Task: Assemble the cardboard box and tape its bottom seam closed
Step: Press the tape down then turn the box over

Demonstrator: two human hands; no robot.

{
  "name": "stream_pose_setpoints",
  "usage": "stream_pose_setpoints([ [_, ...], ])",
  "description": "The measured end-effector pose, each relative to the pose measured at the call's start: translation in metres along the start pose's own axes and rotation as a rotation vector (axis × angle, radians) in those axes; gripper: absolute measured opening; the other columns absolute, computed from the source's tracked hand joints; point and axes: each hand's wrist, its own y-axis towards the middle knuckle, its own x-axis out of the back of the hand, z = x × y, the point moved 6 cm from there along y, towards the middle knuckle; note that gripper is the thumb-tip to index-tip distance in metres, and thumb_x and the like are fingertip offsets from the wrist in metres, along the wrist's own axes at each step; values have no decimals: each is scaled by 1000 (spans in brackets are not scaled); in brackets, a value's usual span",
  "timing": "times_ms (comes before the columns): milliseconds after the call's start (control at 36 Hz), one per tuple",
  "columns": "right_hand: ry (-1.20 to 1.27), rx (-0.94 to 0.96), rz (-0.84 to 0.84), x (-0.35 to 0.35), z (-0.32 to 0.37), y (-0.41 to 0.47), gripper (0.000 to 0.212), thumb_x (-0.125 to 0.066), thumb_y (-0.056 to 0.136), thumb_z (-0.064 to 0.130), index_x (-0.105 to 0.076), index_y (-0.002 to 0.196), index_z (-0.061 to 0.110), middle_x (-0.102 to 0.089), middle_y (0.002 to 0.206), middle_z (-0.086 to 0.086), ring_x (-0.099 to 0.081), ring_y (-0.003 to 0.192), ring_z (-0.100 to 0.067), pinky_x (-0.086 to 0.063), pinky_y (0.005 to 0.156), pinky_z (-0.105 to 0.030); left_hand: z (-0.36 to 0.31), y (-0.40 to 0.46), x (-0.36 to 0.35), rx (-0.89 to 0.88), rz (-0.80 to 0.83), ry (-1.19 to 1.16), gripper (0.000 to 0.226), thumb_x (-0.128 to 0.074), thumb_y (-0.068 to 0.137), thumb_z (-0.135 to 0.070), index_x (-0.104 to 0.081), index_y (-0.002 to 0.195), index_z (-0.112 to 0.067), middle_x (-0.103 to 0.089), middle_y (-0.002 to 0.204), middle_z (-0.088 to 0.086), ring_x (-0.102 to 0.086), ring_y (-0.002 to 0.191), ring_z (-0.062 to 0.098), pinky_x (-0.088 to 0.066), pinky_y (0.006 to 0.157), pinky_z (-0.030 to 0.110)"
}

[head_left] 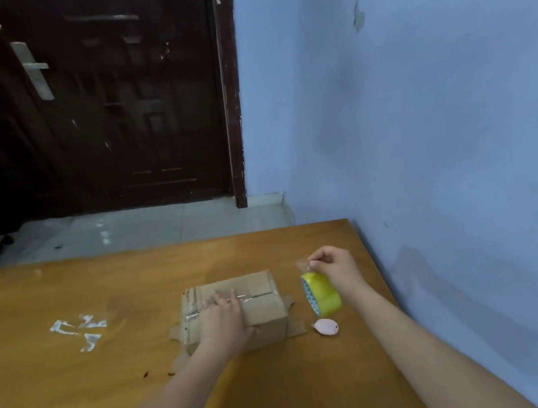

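Observation:
A small brown cardboard box (259,291) stands on the wooden table (79,386) with its taped seam facing up. Clear tape runs along that seam, and flaps stick out at the box's base on both sides. My left hand (223,321) lies flat on top of the box, fingers spread over the tape. To the right of the box, my right hand (333,269) holds a yellow tape roll (322,295) tilted on its edge. Thumb and fingers pinch the tape's loose end above the roll.
A small pink object (327,326) lies on the table just below the roll. Crumpled clear tape scraps (79,329) stick to the table at the left. A blue wall (420,113) borders the table's right edge. A dark door (108,105) stands beyond the far edge.

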Motion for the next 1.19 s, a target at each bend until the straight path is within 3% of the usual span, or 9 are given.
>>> stream_pose_setpoints([
  [83, -8, 20, 6, 0, 13, 4, 29, -62, 81, -9, -60, 67, 16, -65, 66, 2, -60, 54, 7, -47, 62, -13, 0, 0, 14, 17, 0, -35, 94, -38, 75, -81, -36, 141, -14, -50, 134, 21, -55, 114, 30, -45, 81, 35],
  [167, -8, 39, -11, 2, 27, 5, 28, -63, 80, -8, -61, 67, 17, -66, 66, 2, -63, 58, 0, -49, 68, -21, 6, 2, 48, 22, -48, -209, 78, -26, 74, -85, -63, 91, -19, -66, 87, 0, -62, 84, 20, -40, 60, 28],
  [306, -2, 76, 20, -5, 52, 4, 28, -64, 79, -9, -63, 67, 16, -67, 62, 3, -62, 55, 0, -50, 64, -18, -1, 17, 116, -45, 40, -1018, 80, -50, 77, -73, -55, 128, -12, -59, 127, 5, -55, 116, 23, -43, 92, 35],
  [444, 55, 97, 44, -16, 79, 6, 29, -62, 81, -10, -62, 67, 14, -65, 58, 6, -59, 51, 4, -47, 58, -10, -14, 22, 168, -231, 53, -1362, 31, -71, 83, -33, -67, 92, -3, -71, 91, 13, -65, 85, 23, -49, 78, 28],
  [611, 60, 118, 79, -17, 106, 11, 28, -59, 83, -12, -57, 67, 12, -62, 55, 2, -59, 51, -3, -49, 62, -16, -13, 24, 190, -309, -16, -1395, 31, -57, 93, -9, -51, 62, -9, -64, 66, 13, -64, 51, 12, -46, 46, 14],
  [889, -62, 160, 136, -13, 130, 14, 19, -59, 88, 4, -62, 83, 22, -65, 84, 5, -61, 81, -10, -49, 72, -19, -6, 25, 214, -251, -133, -1315, 24, -52, 96, -21, -60, 83, -2, -70, 67, 10, -66, 55, 23, -56, 64, 38],
  [1056, -147, 128, 129, -9, 127, 13, 53, -50, 95, 19, -34, 144, 32, -44, 128, 6, -43, 126, -13, -39, 101, -28, -4, 30, 220, -204, -94, -1461, 27, -52, 96, -18, -54, 72, -8, -69, 66, 13, -64, 55, 26, -57, 61, 34],
  [1111, -35, 55, 99, -6, 123, 11, 63, -52, 95, 25, -20, 148, 33, -37, 124, 7, -45, 120, -14, -42, 96, -29, -3, 30, 221, -187, -71, -1511, 25, -52, 97, -17, -56, 75, -5, -69, 67, 15, -64, 55, 25, -54, 54, 29],
  [1194, 3, -9, 16, 5, 119, 10, 26, -52, 93, 39, -56, 108, 18, -58, 98, 1, -59, 85, -14, -46, 74, -28, -1, 30, 219, -121, -40, -1642, 20, -50, 97, -12, -56, 81, -1, -66, 64, 15, -61, 43, 20, -48, 41, 22],
])
